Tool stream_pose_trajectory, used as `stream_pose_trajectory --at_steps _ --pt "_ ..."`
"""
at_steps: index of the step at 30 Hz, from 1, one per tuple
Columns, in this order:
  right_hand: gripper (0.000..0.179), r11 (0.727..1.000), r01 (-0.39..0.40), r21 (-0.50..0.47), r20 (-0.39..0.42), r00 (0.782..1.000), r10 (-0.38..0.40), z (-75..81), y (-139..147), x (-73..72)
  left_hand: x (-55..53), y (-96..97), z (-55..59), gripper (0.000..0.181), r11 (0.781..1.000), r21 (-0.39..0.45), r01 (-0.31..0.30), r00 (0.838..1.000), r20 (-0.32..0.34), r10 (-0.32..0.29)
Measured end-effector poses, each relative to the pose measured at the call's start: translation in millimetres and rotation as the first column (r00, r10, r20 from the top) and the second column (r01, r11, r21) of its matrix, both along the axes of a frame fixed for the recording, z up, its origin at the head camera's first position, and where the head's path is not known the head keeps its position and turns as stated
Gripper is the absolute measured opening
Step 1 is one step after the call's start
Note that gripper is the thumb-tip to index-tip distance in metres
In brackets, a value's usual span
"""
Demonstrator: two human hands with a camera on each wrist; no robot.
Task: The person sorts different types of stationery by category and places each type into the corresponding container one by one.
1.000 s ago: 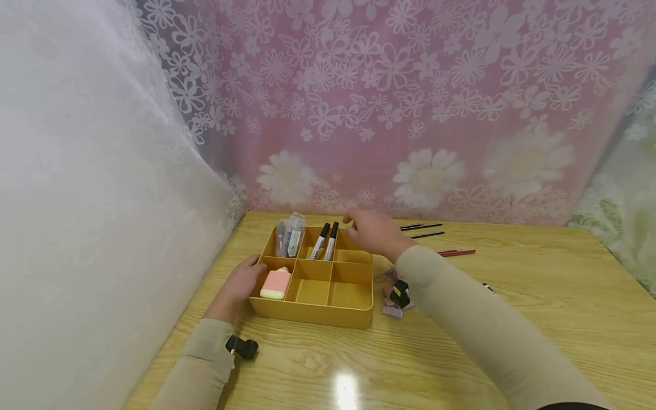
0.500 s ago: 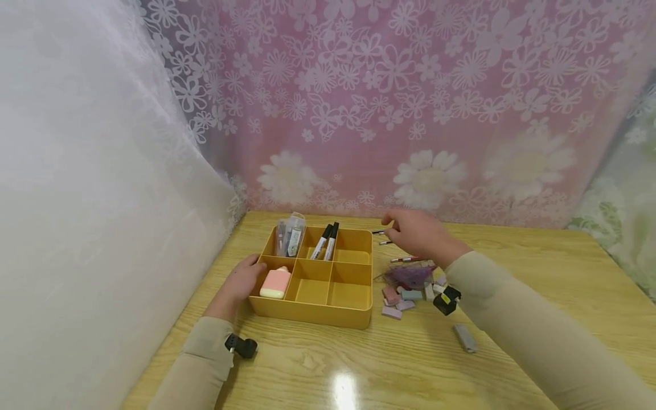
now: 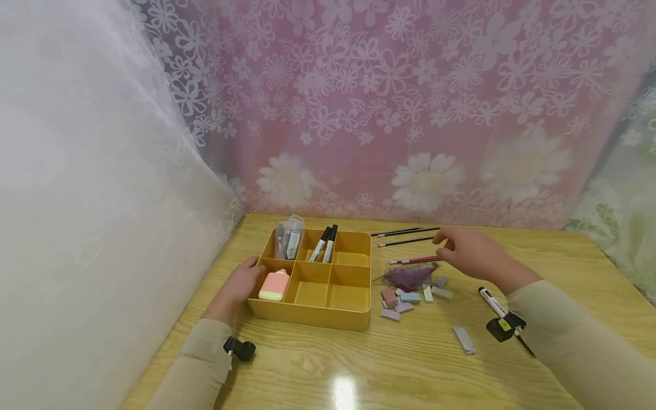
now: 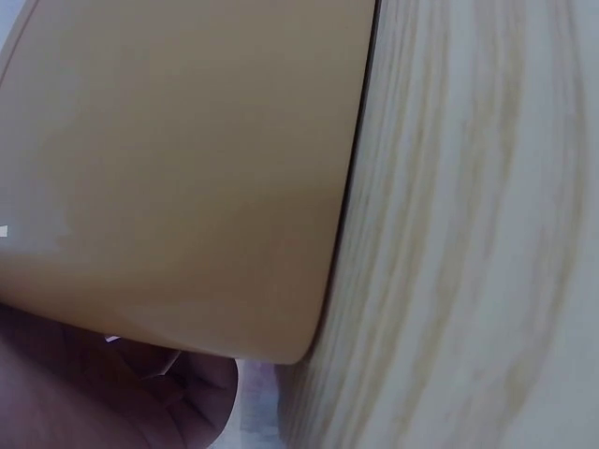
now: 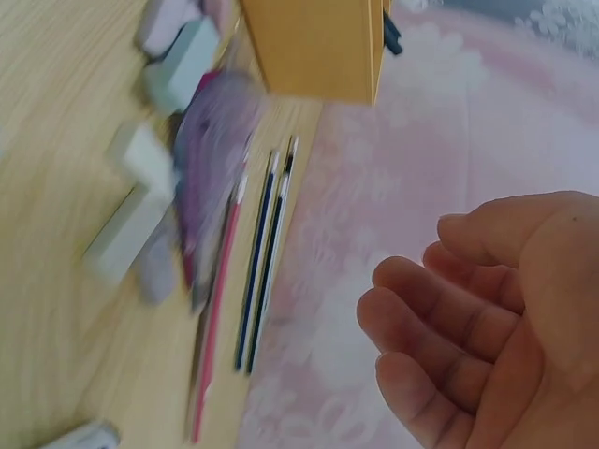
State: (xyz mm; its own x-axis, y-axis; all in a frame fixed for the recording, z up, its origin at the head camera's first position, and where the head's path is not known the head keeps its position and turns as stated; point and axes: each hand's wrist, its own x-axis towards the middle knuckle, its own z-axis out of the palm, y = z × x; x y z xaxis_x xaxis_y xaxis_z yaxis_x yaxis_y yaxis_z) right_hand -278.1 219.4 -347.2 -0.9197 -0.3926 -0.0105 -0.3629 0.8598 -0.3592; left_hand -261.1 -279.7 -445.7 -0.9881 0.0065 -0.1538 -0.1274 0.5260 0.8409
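My left hand [image 3: 243, 282] grips the left wall of a yellow six-compartment organizer box [image 3: 312, 317]; in the left wrist view its curled fingers [image 4: 201, 393] lie at the box's side. Two markers [image 3: 331, 245] with black caps lean in the back middle compartment. To their left stands a clear plastic case [image 3: 293, 242] with small items inside. A pink and cream bottle-shaped thing [image 3: 274, 286] lies in the front left compartment. Over the table to the right hovers my right hand [image 3: 474, 256], fingers loosely bent and holding nothing, near the ends of the red pencils [image 3: 415, 260].
Dark pencils [image 3: 407, 241] lie behind the red ones. Right of the box are a purple mesh pouch [image 3: 408, 277] and several pastel erasers [image 3: 410, 297]. A grey eraser-like block [image 3: 463, 340] lies closer to me. Near the right wrist is another marker [image 3: 492, 302].
My right hand has moved right, from above the box's back right compartment to beyond the pouch, uncovering the pencils and erasers. The left hand stays at the box.
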Motion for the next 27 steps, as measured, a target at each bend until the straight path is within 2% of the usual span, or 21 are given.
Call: stream_pose_trajectory --at_steps 7,14,19,21,23,25,27 --pt "0.030 1.000 0.021 0.010 0.011 1.000 -0.022 -15.5 41 13.8 1.2 -2.0 -1.0 0.053 1.000 0.018 0.004 1.000 0.012 -0.004" --pt "0.029 0.996 0.057 0.075 0.104 0.992 -0.065 -29.9 77 31.6 2.4 -1.0 -0.5 0.053 0.999 0.037 -0.003 1.000 0.021 0.002" --pt "0.028 0.992 0.079 0.094 0.178 0.979 -0.095 -43.7 100 45.4 2.3 -1.4 -1.0 0.054 1.000 0.028 -0.008 1.000 0.028 0.007" --pt "0.030 0.991 0.088 0.099 0.228 0.967 -0.109 -50.5 108 51.7 2.2 -1.2 -0.6 0.054 1.000 0.026 -0.002 1.000 0.026 0.001" --pt "0.033 0.989 0.105 0.104 0.295 0.946 -0.132 -57.1 115 57.2 1.7 -0.9 0.0 0.054 1.000 0.025 0.000 1.000 0.024 0.000" --pt "0.039 0.985 0.124 0.122 0.371 0.915 -0.161 -62.2 120 62.4 1.2 -1.4 -0.3 0.054 1.000 0.021 0.007 1.000 0.021 -0.007" --pt "0.043 0.982 0.142 0.122 0.457 0.871 -0.182 -65.5 123 67.1 1.0 -1.5 -0.6 0.055 1.000 0.016 0.007 1.000 0.019 -0.007"
